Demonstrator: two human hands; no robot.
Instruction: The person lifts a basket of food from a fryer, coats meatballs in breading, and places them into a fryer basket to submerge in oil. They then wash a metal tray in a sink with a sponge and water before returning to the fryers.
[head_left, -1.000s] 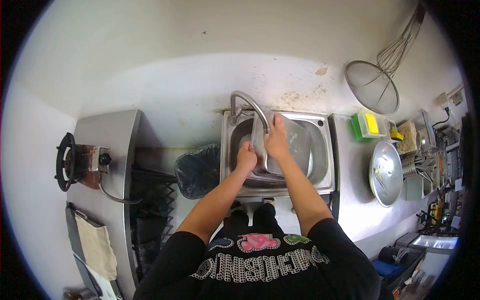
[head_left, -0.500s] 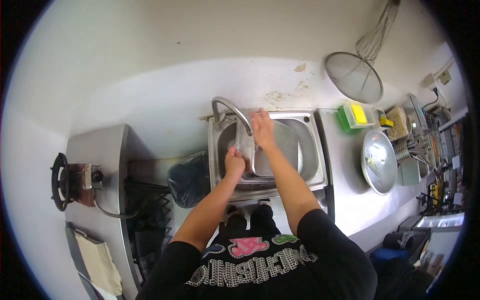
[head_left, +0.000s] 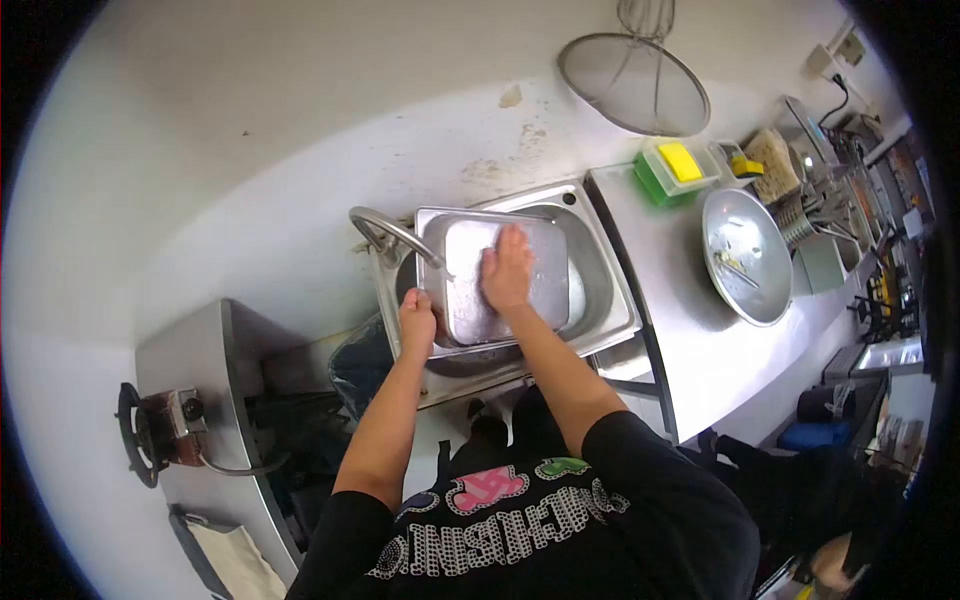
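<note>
Since a second ago my left grip (head_left: 417,322) has been swinging the metal tray (head_left: 460,285) from on-edge to broad face up, clamping its near left edge; my right grip (head_left: 507,268) is lying open-palmed on its middle, above the sink (head_left: 603,290).

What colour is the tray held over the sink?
Silver, bare shiny metal: the tray shows best in the head view, above the sink.

My left hand (head_left: 417,322) is curled closed in a grip, arm stretched forward. My right hand (head_left: 507,268) lies flat, palm down, fingers together, reaching slightly farther.
</note>
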